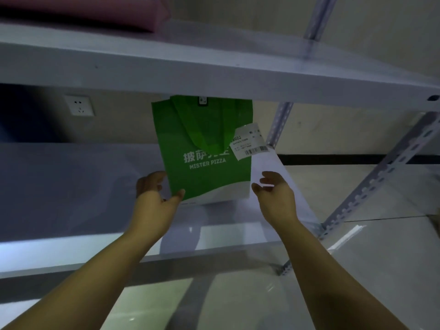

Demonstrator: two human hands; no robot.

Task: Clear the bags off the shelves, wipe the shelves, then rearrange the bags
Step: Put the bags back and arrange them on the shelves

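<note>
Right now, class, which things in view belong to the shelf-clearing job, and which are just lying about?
Belong: green bag, lower shelf, upper shelf, left hand, right hand.
Lying about: wall socket, pink item up top (perhaps a bag; unclear).

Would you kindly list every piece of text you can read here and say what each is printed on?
"MISTER PIZZA": white print on the green bag.
"披萨": above it on the bag; further characters hidden by the handle.
"8022" and "Delivery": on the white receipt at the bag's right edge; remaining lines and barcode digits too blurred.
The black tag at the bag's top: too small to read.
</note>
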